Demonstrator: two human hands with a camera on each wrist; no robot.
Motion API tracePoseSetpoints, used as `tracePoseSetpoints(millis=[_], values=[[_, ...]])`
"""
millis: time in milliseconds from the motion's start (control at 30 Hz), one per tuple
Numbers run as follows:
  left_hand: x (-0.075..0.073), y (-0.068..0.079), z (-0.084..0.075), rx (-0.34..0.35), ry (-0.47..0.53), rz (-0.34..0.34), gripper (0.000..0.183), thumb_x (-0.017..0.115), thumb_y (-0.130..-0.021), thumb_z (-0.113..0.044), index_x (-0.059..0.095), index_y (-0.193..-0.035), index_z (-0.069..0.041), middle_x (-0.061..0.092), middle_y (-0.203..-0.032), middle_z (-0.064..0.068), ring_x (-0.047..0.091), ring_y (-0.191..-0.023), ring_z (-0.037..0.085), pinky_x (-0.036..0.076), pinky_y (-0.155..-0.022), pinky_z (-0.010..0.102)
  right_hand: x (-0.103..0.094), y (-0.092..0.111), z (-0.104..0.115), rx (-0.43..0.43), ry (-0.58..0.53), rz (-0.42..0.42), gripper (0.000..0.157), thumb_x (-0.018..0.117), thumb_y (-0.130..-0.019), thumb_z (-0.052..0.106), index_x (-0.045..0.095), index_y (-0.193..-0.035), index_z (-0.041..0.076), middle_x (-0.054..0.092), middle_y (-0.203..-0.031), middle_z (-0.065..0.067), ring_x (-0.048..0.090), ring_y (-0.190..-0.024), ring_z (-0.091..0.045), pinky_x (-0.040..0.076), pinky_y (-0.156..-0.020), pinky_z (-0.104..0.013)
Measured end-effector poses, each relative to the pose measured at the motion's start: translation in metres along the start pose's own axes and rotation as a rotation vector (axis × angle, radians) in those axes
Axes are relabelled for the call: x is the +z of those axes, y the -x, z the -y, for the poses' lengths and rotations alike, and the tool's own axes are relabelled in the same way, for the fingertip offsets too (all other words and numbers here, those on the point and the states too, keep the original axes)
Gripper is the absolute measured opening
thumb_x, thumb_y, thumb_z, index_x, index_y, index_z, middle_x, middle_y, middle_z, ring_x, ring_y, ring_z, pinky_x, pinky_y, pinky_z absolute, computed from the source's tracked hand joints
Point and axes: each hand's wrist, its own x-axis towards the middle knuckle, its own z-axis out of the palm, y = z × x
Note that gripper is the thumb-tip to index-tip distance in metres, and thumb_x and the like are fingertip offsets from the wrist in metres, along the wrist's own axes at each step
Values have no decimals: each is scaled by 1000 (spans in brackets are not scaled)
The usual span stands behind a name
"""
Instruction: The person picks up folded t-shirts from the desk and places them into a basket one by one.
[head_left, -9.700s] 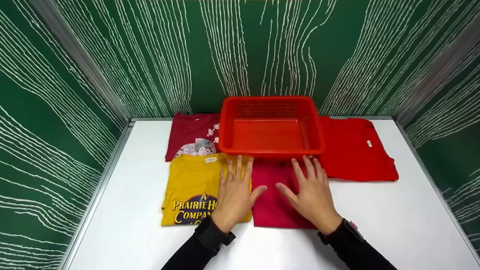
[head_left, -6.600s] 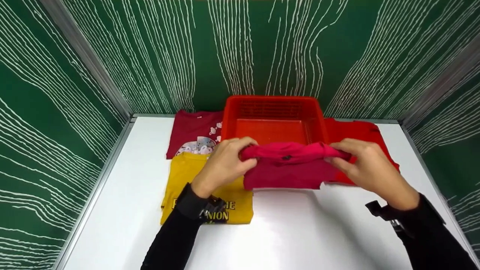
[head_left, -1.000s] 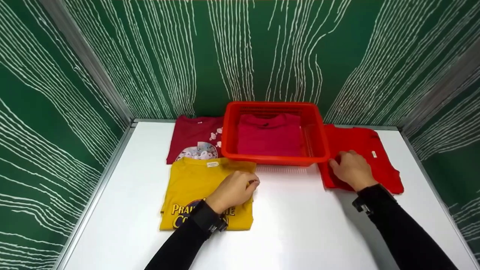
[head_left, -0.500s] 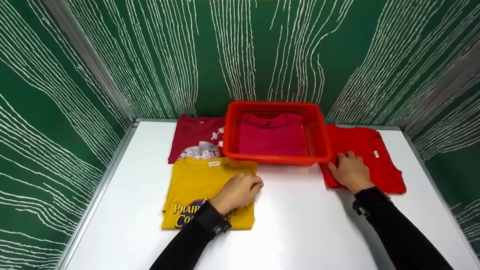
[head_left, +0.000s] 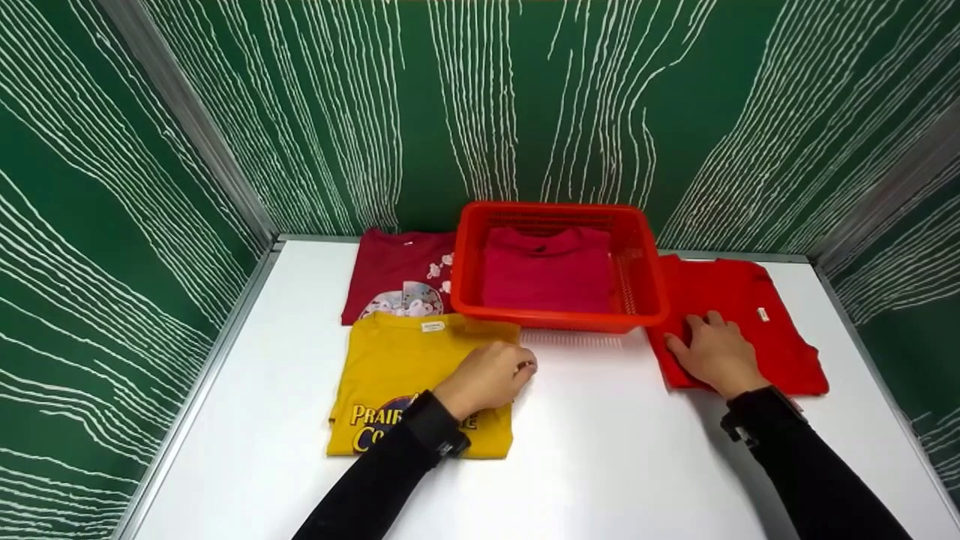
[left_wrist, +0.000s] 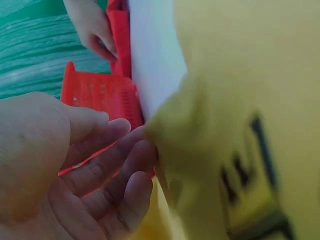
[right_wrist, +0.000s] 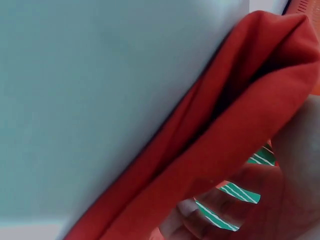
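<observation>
Red shirt [head_left: 780,349] slid slightly nearer | right hand [head_left: 721,358]: fingers spread, pressing it | left hand [head_left: 486,379]: loosely curled, holding nothing | press evenly to keep folds together

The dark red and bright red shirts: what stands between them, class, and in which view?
The red basket, holding a folded pink shirt, stands between the dark red shirt and the bright red shirt; the head view shows this.

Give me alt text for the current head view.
A person's right hand rests on a folded bright-red fabric shirt, the left hand over a folded yellow fabric shirt, on a white table. Beyond them, a rectangular red plastic basket holds a folded crimson fabric shirt; a maroon printed fabric shirt lies to its left.
</observation>
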Motion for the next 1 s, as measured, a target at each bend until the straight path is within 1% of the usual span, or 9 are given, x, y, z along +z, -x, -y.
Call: tracePoseSetpoints(millis=[100,200,333,467,633,800,1000], values=[[2,-7,-7,36,-24,7,27,60,-114,-28,83,-120,-16,82,-107,-1,72,-97,15,61,-96,31,1,4,0,-10,9,0,74,63,-108,43,47,-155,-13,49,-140,-40,50,-120,-61,53,-96,-82],[4,-14,-13,58,-42,21,26,61,-114,-27,84,-119,-16,83,-108,0,73,-97,16,62,-95,30,2,9,-1,-18,14,3,75,65,-107,43,48,-155,-12,49,-141,-40,50,-121,-61,53,-97,-82],[8,-21,-19,76,-76,37,24,62,-113,-26,84,-117,-16,83,-106,0,73,-94,16,61,-91,28,3,17,-2,-25,21,1,76,66,-107,42,47,-156,-13,47,-144,-41,49,-123,-61,53,-98,-81],[15,-27,-25,114,-123,65,23,64,-112,-27,84,-116,-17,83,-106,-1,72,-94,16,60,-92,28,4,27,-4,-37,48,-3,75,67,-106,40,47,-155,-13,47,-143,-42,49,-122,-60,55,-98,-80],[22,-33,-33,144,-150,105,22,65,-112,-29,84,-116,-19,82,-105,-4,71,-94,14,60,-92,26,7,43,-6,-58,78,-11,74,70,-104,38,49,-153,-14,48,-140,-42,51,-118,-59,58,-94,-76],[25,-38,-41,167,-187,106,21,64,-112,-29,83,-116,-20,79,-105,-3,69,-95,14,59,-92,26,8,59,-11,-110,69,-12,73,72,-103,39,53,-150,-13,51,-141,-43,53,-119,-60,59,-91,-76],[31,-44,-50,190,-241,91,21,64,-111,-29,84,-115,-23,78,-109,-3,72,-103,15,59,-90,27,5,72,-17,-143,65,27,74,76,-100,43,57,-150,-9,54,-139,-38,56,-118,-58,59,-88,-78]])
